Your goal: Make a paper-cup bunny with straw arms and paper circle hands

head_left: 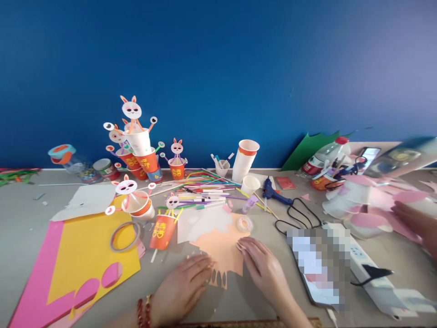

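My left hand rests on the table with its fingers curled down onto the lower left edge of a peach paper sheet. A beaded bracelet sits on that wrist. Across from it, my right hand lies on the sheet's right edge, fingers stretched flat and together. Small dark oval shapes are drawn on the bottom of the sheet between my hands. A small roll of clear tape lies just beyond the sheet, and a white paper piece overlaps its top left.
Paper-cup rabbits stand at the back left, with a heap of coloured straws, stacked cups and a blue glue gun. Yellow and pink card lies left with a tape ring. A phone and power strip lie right. Another person's hand works at far right.
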The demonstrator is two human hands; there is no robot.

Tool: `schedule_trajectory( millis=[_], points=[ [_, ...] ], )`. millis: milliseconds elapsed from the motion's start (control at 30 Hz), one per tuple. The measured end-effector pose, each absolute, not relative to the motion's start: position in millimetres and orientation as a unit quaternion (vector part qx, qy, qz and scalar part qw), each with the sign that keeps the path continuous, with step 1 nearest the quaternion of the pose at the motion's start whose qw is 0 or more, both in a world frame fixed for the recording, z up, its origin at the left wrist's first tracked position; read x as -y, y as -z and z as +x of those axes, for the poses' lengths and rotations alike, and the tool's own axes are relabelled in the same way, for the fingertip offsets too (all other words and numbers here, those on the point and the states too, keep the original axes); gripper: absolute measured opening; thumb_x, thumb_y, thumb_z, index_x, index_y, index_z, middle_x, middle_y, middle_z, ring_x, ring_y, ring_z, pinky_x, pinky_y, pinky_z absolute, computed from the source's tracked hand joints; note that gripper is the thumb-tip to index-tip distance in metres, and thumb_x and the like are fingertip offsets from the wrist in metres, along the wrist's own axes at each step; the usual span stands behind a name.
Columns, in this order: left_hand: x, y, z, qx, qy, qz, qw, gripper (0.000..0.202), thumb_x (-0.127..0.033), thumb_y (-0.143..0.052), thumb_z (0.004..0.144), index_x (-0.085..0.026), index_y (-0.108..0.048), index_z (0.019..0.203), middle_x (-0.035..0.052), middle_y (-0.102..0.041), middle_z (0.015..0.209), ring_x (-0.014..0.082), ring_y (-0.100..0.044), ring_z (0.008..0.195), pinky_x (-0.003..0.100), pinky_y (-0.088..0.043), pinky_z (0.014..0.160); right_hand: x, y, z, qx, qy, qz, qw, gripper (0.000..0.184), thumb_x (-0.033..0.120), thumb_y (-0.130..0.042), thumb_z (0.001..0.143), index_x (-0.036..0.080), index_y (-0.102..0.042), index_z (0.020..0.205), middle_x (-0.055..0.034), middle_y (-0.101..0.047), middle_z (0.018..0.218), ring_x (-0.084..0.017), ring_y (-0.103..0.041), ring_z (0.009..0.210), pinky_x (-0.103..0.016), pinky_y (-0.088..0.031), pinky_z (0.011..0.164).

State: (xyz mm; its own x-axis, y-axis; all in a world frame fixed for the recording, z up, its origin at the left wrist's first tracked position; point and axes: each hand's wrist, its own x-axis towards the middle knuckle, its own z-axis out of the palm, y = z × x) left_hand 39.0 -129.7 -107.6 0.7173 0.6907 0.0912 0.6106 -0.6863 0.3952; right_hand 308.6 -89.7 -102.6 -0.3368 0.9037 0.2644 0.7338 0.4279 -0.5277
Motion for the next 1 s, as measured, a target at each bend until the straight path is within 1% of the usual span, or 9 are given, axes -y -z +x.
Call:
schedule_trajectory(
  millis=[167,300,400,467,567,700,833,900,1000],
  points=[
    [122.8,113.1,25.4,-0.417,-0.122,0.893,0.12,0.054,-0.029,-0.053,0.095,-0.021,-0.037,0.146,0.0102,-0.041,0.152,0.0262,-0.039,0.14,0.049,-0.04,0.112,108.5,84.5,351.9,0.795,-0.138,-0.579,0.118,0.015,0.031,-0.049,0.093,0.023,-0.062,0.092,-0.0058,-0.07,0.092,-0.025,-0.069,0.084,-0.034,-0.055,0.069],
    [123.9,114.0,12.1,-0.4,-0.128,0.899,0.128,0.044,-0.027,-0.048,0.097,-0.023,-0.045,0.141,0.0068,-0.047,0.149,0.0222,-0.044,0.137,0.041,-0.042,0.112,122.0,87.2,365.3,0.79,-0.119,-0.599,0.049,0.012,0.024,-0.054,0.085,0.024,-0.061,0.095,-0.0043,-0.069,0.095,-0.024,-0.07,0.081,-0.032,-0.053,0.062],
    [127.5,108.5,14.6,-0.39,-0.129,0.901,0.14,0.047,-0.025,-0.047,0.097,-0.024,-0.04,0.144,0.0059,-0.048,0.149,0.0208,-0.043,0.137,0.038,-0.042,0.111,127.6,92.8,368.0,0.786,-0.095,-0.609,0.048,0.017,0.024,-0.055,0.083,0.024,-0.06,0.099,-0.0055,-0.068,0.098,-0.024,-0.071,0.082,-0.032,-0.053,0.064],
    [127.1,105.1,22.1,-0.362,-0.12,0.914,0.141,0.053,-0.023,-0.05,0.094,-0.022,-0.037,0.145,0.0077,-0.044,0.151,0.0235,-0.039,0.14,0.043,-0.039,0.113,129.8,95.4,368.9,0.784,-0.089,-0.613,0.05,0.017,0.026,-0.058,0.081,0.023,-0.06,0.098,-0.0066,-0.068,0.098,-0.026,-0.07,0.083,-0.034,-0.052,0.065],
    [124.8,103.4,29.6,-0.307,-0.101,0.935,0.146,0.05,-0.021,-0.053,0.091,-0.017,-0.043,0.14,0.0096,-0.051,0.146,0.0248,-0.043,0.137,0.047,-0.038,0.113,133.2,97.3,369.1,0.782,-0.12,-0.611,0.034,0.009,0.028,-0.058,0.081,0.024,-0.059,0.089,-0.0059,-0.068,0.092,-0.025,-0.07,0.078,-0.032,-0.05,0.061],
    [125.4,103.5,28.0,-0.304,-0.137,0.934,0.129,0.035,-0.013,-0.045,0.094,-0.018,-0.052,0.128,0.008,-0.061,0.134,0.0202,-0.056,0.123,0.042,-0.041,0.11,136.5,97.1,367.8,0.759,-0.158,-0.631,0.01,0.006,0.027,-0.054,0.083,0.024,-0.059,0.086,-0.0053,-0.069,0.087,-0.024,-0.07,0.076,-0.031,-0.048,0.061],
    [125.7,102.4,37.1,-0.292,-0.14,0.938,0.125,0.04,-0.012,-0.045,0.092,-0.019,-0.049,0.131,0.008,-0.059,0.136,0.022,-0.052,0.126,0.042,-0.04,0.11,132.8,91.5,370.0,0.71,-0.19,-0.677,-0.022,0.006,0.028,-0.052,0.083,0.024,-0.056,0.082,-0.005,-0.069,0.081,-0.025,-0.067,0.071,-0.031,-0.044,0.058],
    [124.4,103.1,44.7,-0.267,-0.122,0.948,0.127,0.043,-0.018,-0.05,0.092,-0.021,-0.047,0.135,0.0076,-0.055,0.141,0.0245,-0.047,0.13,0.046,-0.037,0.112,130.0,87.3,372.3,0.694,-0.254,-0.673,0.0,0.007,0.031,-0.052,0.083,0.024,-0.053,0.082,-0.0017,-0.064,0.071,-0.021,-0.063,0.064,-0.029,-0.042,0.056],
    [122.7,105.6,48.0,-0.26,-0.113,0.951,0.127,0.039,-0.022,-0.052,0.092,-0.022,-0.05,0.131,0.0075,-0.056,0.139,0.0256,-0.049,0.127,0.048,-0.037,0.111,129.2,82.9,374.8,0.652,-0.431,-0.621,0.066,0.01,0.033,-0.051,0.082,0.023,-0.049,0.083,0.0044,-0.052,0.061,-0.015,-0.054,0.055,-0.022,-0.041,0.047]
  ],
)
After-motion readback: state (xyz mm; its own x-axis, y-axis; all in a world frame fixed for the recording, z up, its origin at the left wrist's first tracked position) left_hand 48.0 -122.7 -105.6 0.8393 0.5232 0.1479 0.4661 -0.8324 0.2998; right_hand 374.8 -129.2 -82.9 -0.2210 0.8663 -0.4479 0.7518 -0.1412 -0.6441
